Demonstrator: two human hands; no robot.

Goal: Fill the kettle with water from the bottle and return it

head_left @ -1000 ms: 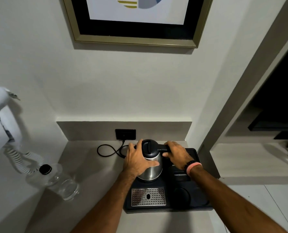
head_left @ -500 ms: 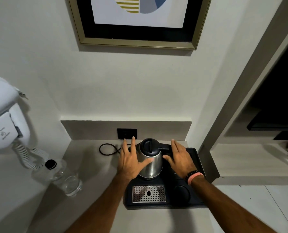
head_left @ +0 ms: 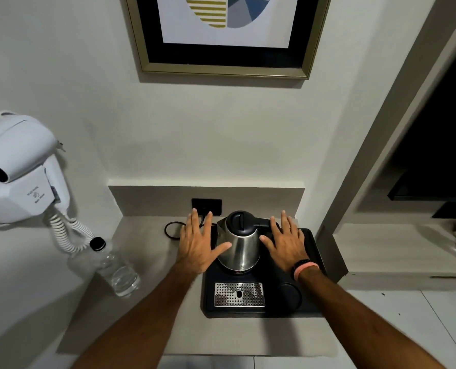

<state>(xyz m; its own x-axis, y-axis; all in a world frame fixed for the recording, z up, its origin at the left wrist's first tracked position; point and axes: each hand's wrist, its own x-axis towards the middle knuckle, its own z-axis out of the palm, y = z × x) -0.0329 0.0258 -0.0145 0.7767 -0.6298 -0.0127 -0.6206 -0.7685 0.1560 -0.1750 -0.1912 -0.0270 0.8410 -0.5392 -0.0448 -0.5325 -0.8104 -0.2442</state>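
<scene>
The grey stone-look desk carries a black plastic tray with a perforated metal drip grille at 6 o'clock. The polished steel kettle with a black lid stands upright on the tray, its black handle pointing to 3 o'clock. It looks rigid and smooth-walled, likely slippery and heavy if filled; the handle is the sound place to take it.

The left hand and the right hand flank the kettle at 9 and 3 o'clock, fingers spread flat, gripping nothing.

The clear plastic bottle with a black cap stands at 9 o'clock by the wall, light and squashy by its look. The water level in kettle and bottle cannot be made out, and the right hand hides the handle's end.
</scene>
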